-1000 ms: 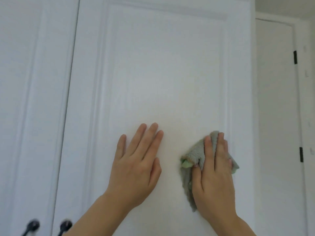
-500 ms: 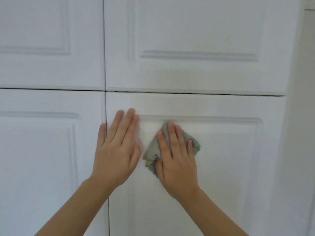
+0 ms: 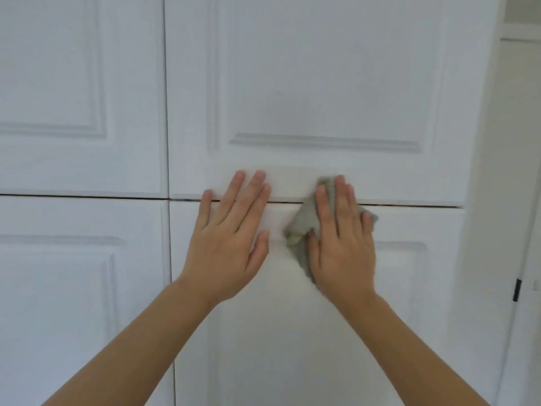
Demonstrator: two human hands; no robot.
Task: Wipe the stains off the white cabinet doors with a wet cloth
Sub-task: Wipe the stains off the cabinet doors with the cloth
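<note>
- Since half a second ago: both hands higher on the cabinet front, fingertips now past the horizontal seam between the doors; a second ago, pressed to the plain middle panel of the lower door.
- Right hand (image 3: 341,244) flat over a grey-green cloth (image 3: 303,222), fingers straight and close together, pressing the cloth to the wood rather than curling round it.
- Cloth bunched under the palm, spilling out on the thumb side and a little past the little finger; a pale green corner showing near the thumb. Straddling the seam, mostly on the lower right door (image 3: 292,332), top edge on the bottom rail of the upper right door (image 3: 322,83).
- Left hand (image 3: 231,238) bare and flat on the same lower door, just beside the cloth, fingers straight and slightly spread, thumb out toward the cloth; three fingertips over the seam onto the upper door. Holding nothing.
- Both forearms bare, rising from the bottom edge of the head view.
- Faint dull sheen on the upper door's bottom rail between and above the two hands; whether damp or shadow, impossible to tell. No distinct stain made out at this blur.
- Upper left door (image 3: 73,83) and lower left door (image 3: 73,303) alongside, untouched by either hand.
- White room door (image 3: 527,230) at far right, one black hinge (image 3: 516,290) on its edge.
</note>
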